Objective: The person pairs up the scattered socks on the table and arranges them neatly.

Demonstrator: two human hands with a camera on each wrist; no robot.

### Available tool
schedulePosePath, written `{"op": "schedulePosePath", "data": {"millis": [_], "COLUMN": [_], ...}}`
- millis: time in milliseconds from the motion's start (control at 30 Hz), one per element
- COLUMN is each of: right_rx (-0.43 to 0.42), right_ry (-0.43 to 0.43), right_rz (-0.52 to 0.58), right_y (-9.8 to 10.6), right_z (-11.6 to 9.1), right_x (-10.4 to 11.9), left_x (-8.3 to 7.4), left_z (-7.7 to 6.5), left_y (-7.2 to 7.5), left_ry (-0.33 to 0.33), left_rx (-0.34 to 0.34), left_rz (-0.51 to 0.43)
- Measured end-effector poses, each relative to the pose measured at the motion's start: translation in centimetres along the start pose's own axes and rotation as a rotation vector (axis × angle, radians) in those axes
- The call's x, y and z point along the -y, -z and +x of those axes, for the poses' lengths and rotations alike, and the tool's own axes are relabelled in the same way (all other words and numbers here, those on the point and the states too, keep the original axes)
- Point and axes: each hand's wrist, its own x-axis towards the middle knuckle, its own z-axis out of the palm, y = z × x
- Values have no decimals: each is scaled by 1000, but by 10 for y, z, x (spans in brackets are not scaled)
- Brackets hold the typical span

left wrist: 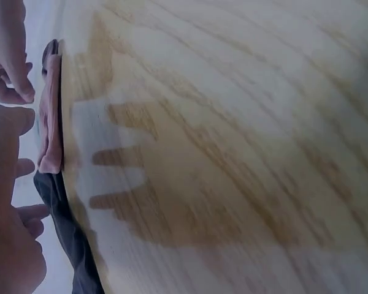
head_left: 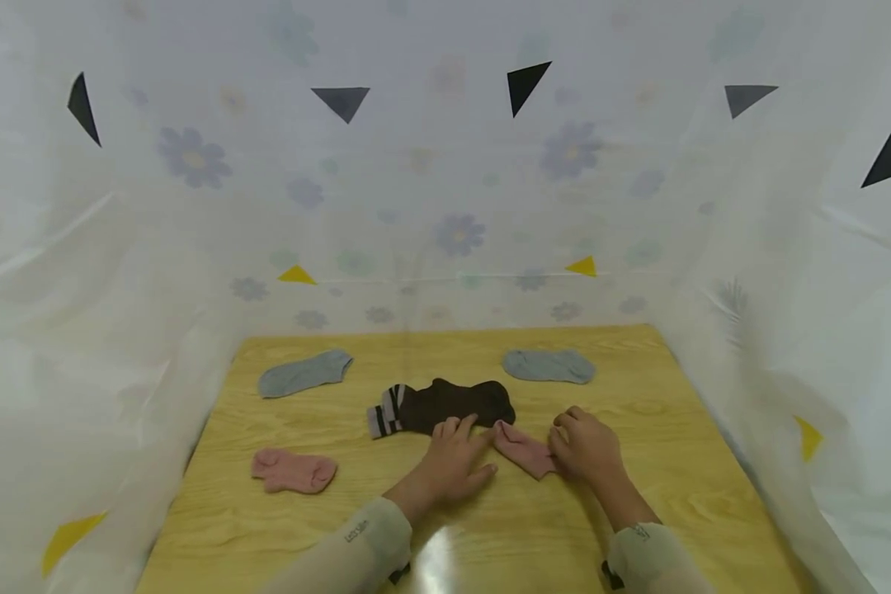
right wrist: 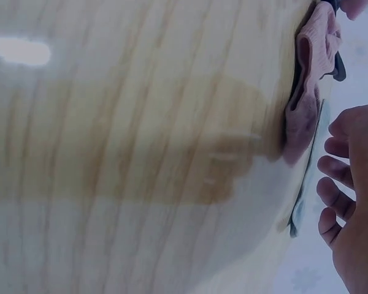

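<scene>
Dark brown socks (head_left: 445,406) with grey-and-black striped cuffs lie overlapped in the middle of the table. My left hand (head_left: 451,462) is over their near edge, fingers extended and spread, with nothing in its grasp. Just right of it lies a pink ankle sock (head_left: 523,450), slanting down to the right. Beside that sock's right end is my right hand (head_left: 586,445), overlapping it in the head view. In the right wrist view, its loosely bent fingers (right wrist: 336,199) hang apart from the pink sock (right wrist: 303,116) and hold nothing.
A second pink sock (head_left: 294,471) lies at the left of the wooden table (head_left: 327,544). Two grey socks, one at the back left (head_left: 306,374) and one at the back right (head_left: 549,366), lie flat. White flower-print sheeting (head_left: 445,190) closes off the back and sides.
</scene>
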Motion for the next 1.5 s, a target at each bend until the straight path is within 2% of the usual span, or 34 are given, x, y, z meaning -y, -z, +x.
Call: {"op": "schedulePosePath", "data": {"millis": [133,533,733,1000,1200,1500], "right_rx": [-2,-30,-18,8,-11,21], "right_ry": [1,21,11,2,6,29], "right_rz": [-1,-6,6,12,-2,16], "right_y": [-1,-7,-12,-15,-15,-12], "right_z": [-4,-12,-14,-16,-18,-22], "right_x": [-1,-1,-4,-1,-2,2], "left_x": [-3,-8,-11,-13,-13,-15], "left_z": [0,-1,1,3,3,5], "left_y": [-1,-8,-12,-16,-14,-16], "left_ry": [0,-17,-33,-22,-10,-17], "left_rx": [27,40,30,41,59,18], "left_rz": [1,-39,-19,-10,7,-12]}}
